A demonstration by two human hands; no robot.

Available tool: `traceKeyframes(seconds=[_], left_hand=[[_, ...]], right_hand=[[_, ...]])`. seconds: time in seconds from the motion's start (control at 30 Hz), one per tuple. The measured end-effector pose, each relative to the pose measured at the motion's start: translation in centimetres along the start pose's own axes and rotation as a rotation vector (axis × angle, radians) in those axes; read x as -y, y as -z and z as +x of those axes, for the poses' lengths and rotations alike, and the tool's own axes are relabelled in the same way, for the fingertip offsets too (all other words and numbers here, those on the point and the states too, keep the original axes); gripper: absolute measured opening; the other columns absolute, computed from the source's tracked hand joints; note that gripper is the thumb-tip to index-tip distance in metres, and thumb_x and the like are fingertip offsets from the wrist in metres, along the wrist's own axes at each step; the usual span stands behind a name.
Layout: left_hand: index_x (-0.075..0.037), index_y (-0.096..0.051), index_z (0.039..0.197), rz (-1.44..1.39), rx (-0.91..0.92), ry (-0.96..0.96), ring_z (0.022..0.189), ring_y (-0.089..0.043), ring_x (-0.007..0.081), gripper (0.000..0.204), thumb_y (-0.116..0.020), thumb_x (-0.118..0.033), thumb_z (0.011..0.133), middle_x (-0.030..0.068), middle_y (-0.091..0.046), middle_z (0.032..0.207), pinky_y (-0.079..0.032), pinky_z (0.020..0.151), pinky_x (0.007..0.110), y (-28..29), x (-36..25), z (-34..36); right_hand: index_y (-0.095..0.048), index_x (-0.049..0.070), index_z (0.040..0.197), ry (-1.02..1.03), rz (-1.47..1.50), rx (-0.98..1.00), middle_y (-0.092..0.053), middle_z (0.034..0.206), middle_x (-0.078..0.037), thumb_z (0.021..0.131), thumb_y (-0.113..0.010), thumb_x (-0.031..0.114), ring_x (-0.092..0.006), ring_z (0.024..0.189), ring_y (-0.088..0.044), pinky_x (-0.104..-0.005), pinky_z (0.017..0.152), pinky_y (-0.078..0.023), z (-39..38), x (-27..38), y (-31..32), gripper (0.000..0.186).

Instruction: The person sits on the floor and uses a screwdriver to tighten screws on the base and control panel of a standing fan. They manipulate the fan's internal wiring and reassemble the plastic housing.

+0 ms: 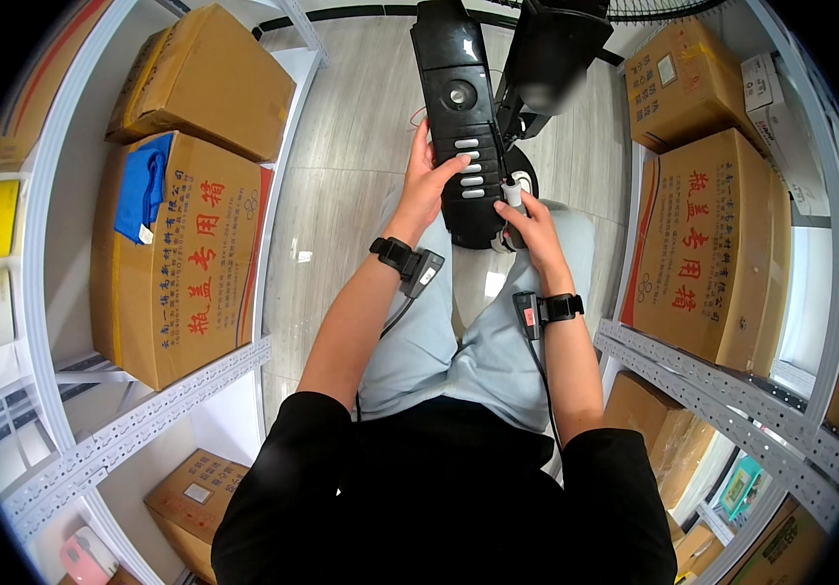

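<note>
A long black fan control panel with a round knob and a column of grey push buttons stands tilted in front of my knees. My left hand grips its left edge, fingers behind it and thumb on the buttons. At the panel's lower right, my right hand is closed around a small cylindrical piece with a white top, where a thin black cord ends. Its lower part is partly hidden by my fingers, and its kind is unclear. Beside the panel rises the black fan body.
A wire fan grille shows at the top. White metal shelves flank me, holding cardboard boxes on the left and right. A blue cloth hangs over a left box. Grey wood-look floor lies between the shelves.
</note>
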State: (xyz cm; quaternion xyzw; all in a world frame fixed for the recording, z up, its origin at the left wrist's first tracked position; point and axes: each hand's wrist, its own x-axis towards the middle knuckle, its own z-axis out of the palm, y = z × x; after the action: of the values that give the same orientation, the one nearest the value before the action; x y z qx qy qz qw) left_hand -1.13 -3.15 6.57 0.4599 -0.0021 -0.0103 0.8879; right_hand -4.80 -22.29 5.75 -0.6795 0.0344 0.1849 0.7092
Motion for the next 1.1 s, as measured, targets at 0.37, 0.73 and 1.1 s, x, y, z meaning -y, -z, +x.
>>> traceKeyframes(seconds=[0.37,0.73,1.1], left_hand=[[-0.009,-0.016,0.148,-0.007,0.069,0.009,0.121,-0.048,0.0214,0.085,-0.063,0.006,0.079,0.0117,-0.047,0.131,-0.042,0.100,0.036,0.47,0.12,0.11],[-0.008,-0.016,0.148,0.010,-0.018,-0.009,0.117,-0.052,0.0206,0.080,-0.063,0.003,0.084,0.0126,-0.050,0.127,-0.044,0.098,0.036,-0.03,0.08,-0.04],[-0.010,-0.012,0.150,0.041,0.107,-0.029,0.121,-0.049,0.0220,0.093,-0.065,0.010,0.076,0.0122,-0.047,0.133,-0.042,0.101,0.036,0.26,0.03,0.14]], right_hand=[[-0.063,0.006,0.106,-0.025,0.059,-0.005,-0.062,0.084,0.004,0.086,-0.066,0.015,-0.0039,0.070,-0.054,-0.0199,0.059,-0.042,-0.19,0.17,-0.14,0.022],[-0.063,0.007,0.108,-0.014,0.030,0.002,-0.062,0.085,0.004,0.086,-0.067,0.015,-0.0037,0.070,-0.054,-0.0201,0.059,-0.041,-0.07,-0.07,-0.14,0.024],[-0.063,0.006,0.107,-0.011,0.076,0.007,-0.064,0.087,0.004,0.086,-0.066,0.016,-0.0035,0.072,-0.055,-0.0197,0.060,-0.041,-0.11,0.03,0.00,0.023]])
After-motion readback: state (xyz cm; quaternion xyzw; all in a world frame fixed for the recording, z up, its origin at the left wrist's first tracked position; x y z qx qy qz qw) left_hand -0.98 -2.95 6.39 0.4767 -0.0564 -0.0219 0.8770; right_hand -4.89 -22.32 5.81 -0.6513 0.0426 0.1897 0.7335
